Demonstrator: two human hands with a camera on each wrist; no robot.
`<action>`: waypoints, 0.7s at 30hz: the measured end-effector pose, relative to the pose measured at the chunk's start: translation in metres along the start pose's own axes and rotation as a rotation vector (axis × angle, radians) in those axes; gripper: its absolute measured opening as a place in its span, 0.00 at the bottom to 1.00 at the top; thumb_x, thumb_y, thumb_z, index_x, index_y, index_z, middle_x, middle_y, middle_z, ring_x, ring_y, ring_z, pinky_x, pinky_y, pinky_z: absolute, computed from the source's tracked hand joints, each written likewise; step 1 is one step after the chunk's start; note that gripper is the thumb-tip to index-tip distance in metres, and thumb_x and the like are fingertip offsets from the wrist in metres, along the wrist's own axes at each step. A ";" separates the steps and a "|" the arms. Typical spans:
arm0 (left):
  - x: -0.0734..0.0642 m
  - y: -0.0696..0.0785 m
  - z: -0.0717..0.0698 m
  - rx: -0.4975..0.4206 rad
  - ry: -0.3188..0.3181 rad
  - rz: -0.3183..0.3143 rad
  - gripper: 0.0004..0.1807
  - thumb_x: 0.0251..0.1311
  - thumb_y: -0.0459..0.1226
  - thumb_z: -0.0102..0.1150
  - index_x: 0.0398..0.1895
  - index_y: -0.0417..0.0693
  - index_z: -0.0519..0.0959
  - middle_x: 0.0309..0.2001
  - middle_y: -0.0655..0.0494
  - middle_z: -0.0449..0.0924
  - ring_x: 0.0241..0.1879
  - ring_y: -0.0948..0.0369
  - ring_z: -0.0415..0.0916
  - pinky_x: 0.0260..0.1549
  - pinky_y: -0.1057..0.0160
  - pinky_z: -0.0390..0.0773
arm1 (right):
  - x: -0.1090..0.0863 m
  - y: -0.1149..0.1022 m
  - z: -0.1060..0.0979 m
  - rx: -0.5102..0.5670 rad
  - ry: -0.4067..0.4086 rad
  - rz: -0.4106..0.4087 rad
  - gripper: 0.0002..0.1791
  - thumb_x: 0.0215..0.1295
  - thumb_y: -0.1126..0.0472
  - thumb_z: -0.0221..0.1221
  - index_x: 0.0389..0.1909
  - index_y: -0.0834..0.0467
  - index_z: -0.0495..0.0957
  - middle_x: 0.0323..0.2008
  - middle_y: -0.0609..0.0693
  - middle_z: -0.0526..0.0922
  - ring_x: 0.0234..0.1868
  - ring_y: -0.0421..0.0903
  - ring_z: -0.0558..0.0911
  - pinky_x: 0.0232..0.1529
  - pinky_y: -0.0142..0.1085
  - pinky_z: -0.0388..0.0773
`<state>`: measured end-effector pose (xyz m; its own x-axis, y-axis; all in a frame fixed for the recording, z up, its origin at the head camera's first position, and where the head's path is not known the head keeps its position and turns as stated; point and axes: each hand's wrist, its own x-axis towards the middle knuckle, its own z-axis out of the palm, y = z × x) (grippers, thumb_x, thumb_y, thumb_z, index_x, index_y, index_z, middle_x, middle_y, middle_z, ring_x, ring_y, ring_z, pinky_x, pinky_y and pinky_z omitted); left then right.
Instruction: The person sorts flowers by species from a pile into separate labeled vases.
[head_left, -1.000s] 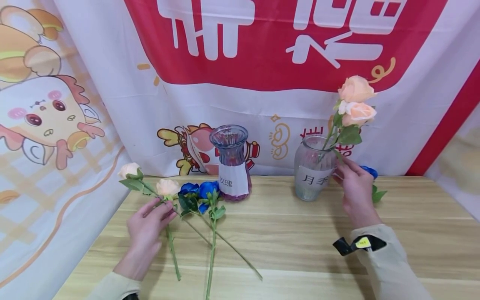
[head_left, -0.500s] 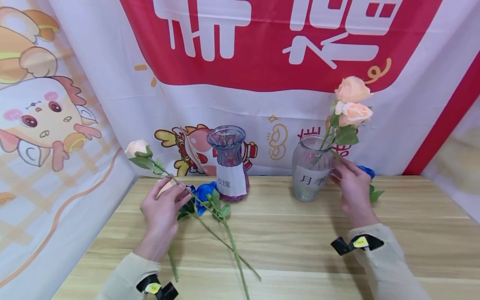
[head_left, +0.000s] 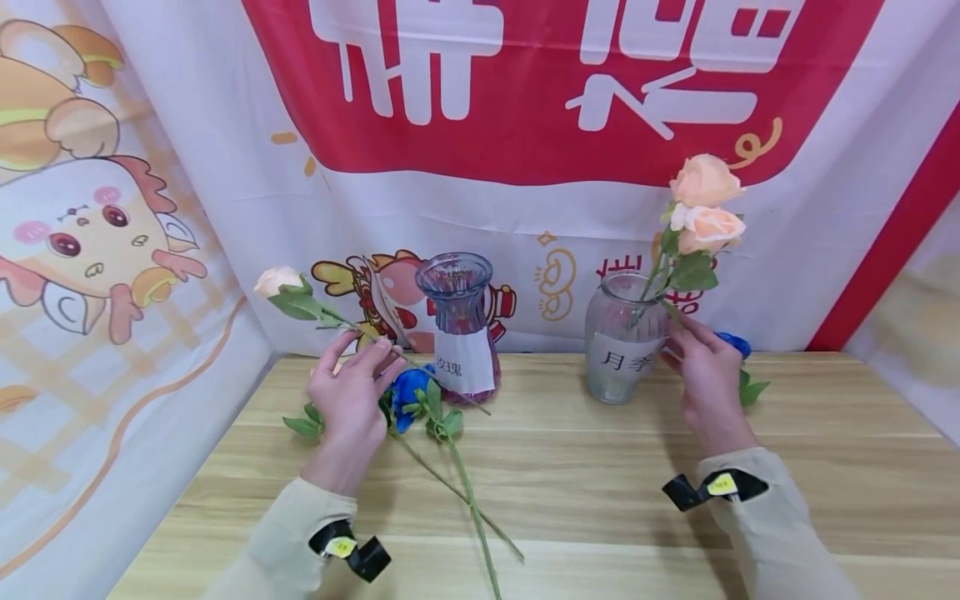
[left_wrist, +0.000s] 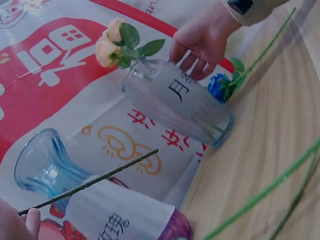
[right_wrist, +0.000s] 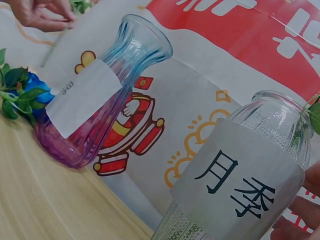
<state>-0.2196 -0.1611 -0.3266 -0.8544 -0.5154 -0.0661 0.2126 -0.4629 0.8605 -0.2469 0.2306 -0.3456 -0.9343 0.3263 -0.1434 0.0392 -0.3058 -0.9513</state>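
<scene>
In the head view my left hand [head_left: 348, 392] pinches the thin stem of a pale pink rose [head_left: 279, 282], raised above the table with its bloom to the left. The stem's bare end points right, passing in front of the purple-blue glass vase [head_left: 459, 317], which has a white label. My right hand [head_left: 708, 379] rests against the right side of a clear glass vase [head_left: 622, 321], its fingers loosely bent and not wrapped round it. Two peach roses [head_left: 707, 204] stand in that vase, leaning right. In the left wrist view the clear vase [left_wrist: 175, 100] shows its label.
Blue roses [head_left: 411, 396] lie on the wooden table [head_left: 585, 500], their stems crossing toward the front. Green leaves [head_left: 303, 425] show beside my left wrist. Another blue rose [head_left: 735, 343] lies behind my right hand. A printed cloth [head_left: 525, 208] hangs behind the vases.
My left hand has lifted the pale pink rose off the table and carried it right and up, toward the purple-blue vase. My right hand stays at the clear vase.
</scene>
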 end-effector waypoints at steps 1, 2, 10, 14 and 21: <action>-0.002 -0.001 0.005 -0.006 0.000 0.004 0.25 0.64 0.29 0.72 0.63 0.47 0.76 0.37 0.53 0.91 0.38 0.55 0.92 0.43 0.55 0.91 | 0.000 0.000 0.000 0.003 0.001 0.000 0.27 0.79 0.52 0.61 0.76 0.47 0.72 0.73 0.42 0.73 0.56 0.35 0.80 0.58 0.30 0.81; -0.003 -0.001 0.009 -0.012 -0.002 0.007 0.25 0.65 0.29 0.71 0.63 0.47 0.76 0.39 0.52 0.90 0.38 0.55 0.92 0.43 0.56 0.91 | 0.001 0.000 0.000 0.005 0.001 0.000 0.27 0.79 0.52 0.61 0.76 0.47 0.72 0.72 0.42 0.74 0.56 0.35 0.81 0.57 0.30 0.81; -0.013 -0.007 0.047 -0.083 -0.025 0.036 0.27 0.64 0.27 0.71 0.65 0.44 0.75 0.42 0.48 0.87 0.37 0.54 0.90 0.43 0.56 0.92 | 0.003 0.001 0.000 0.002 0.014 0.000 0.27 0.78 0.53 0.61 0.75 0.46 0.73 0.72 0.43 0.74 0.55 0.35 0.81 0.49 0.25 0.84; -0.017 -0.009 0.065 -0.120 -0.040 0.044 0.26 0.64 0.26 0.70 0.64 0.44 0.76 0.45 0.46 0.86 0.37 0.56 0.90 0.42 0.55 0.92 | 0.004 0.001 0.000 -0.003 0.018 0.002 0.26 0.79 0.53 0.61 0.75 0.46 0.73 0.74 0.44 0.73 0.56 0.35 0.81 0.48 0.24 0.83; -0.027 -0.011 0.087 -0.146 -0.036 0.030 0.24 0.64 0.27 0.71 0.62 0.48 0.77 0.50 0.45 0.83 0.44 0.54 0.89 0.44 0.55 0.92 | 0.002 0.001 0.000 -0.006 0.014 -0.005 0.26 0.79 0.53 0.60 0.75 0.46 0.73 0.75 0.45 0.73 0.56 0.35 0.81 0.49 0.24 0.84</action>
<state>-0.2401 -0.0792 -0.2899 -0.8628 -0.5051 -0.0212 0.3022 -0.5490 0.7793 -0.2492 0.2311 -0.3467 -0.9296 0.3401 -0.1421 0.0366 -0.2986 -0.9537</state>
